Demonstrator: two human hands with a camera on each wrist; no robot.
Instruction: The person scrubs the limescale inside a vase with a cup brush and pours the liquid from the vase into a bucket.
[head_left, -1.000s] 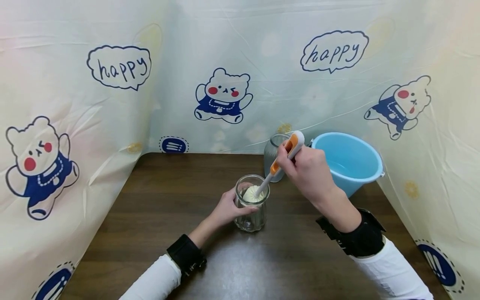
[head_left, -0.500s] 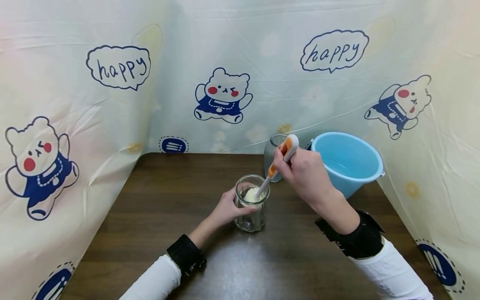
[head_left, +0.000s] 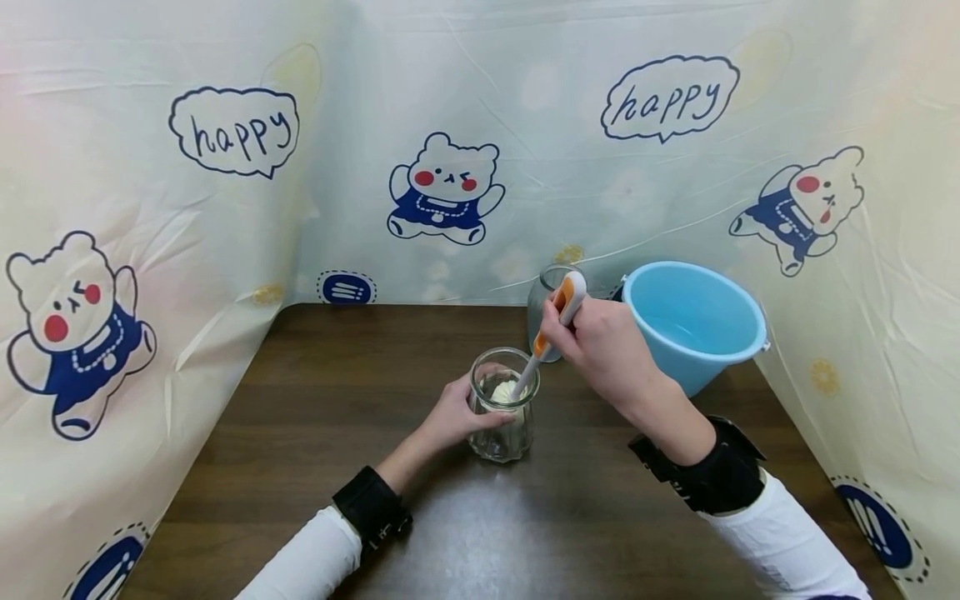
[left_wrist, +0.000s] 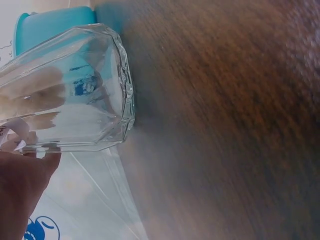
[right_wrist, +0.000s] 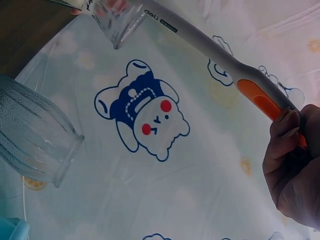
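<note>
A clear glass jar (head_left: 501, 442) stands near the middle of the table, its faceted base also seen in the left wrist view. My left hand (head_left: 463, 414) grips the jar from the left, thumb across the front. A long-handled bottle brush (head_left: 570, 297) in white-grey and orange slants down into the jar's mouth, its pale ridged head inside. My right hand (head_left: 603, 342) holds the brush by the orange part of its handle, up and right of the jar. In the right wrist view the fingers (right_wrist: 282, 135) curl round the handle.
Behind the right hand stands a second glass jar (head_left: 538, 312), partly hidden. A light blue bucket (head_left: 701, 354) sits at the back right. The brown wooden table (head_left: 337, 383) is bordered by a printed cloth (head_left: 337, 192) at its back and sides.
The right hand and the top of the brush handle have shifted a little to the left. The brush head stays inside the jar, and the left hand keeps its grip.
</note>
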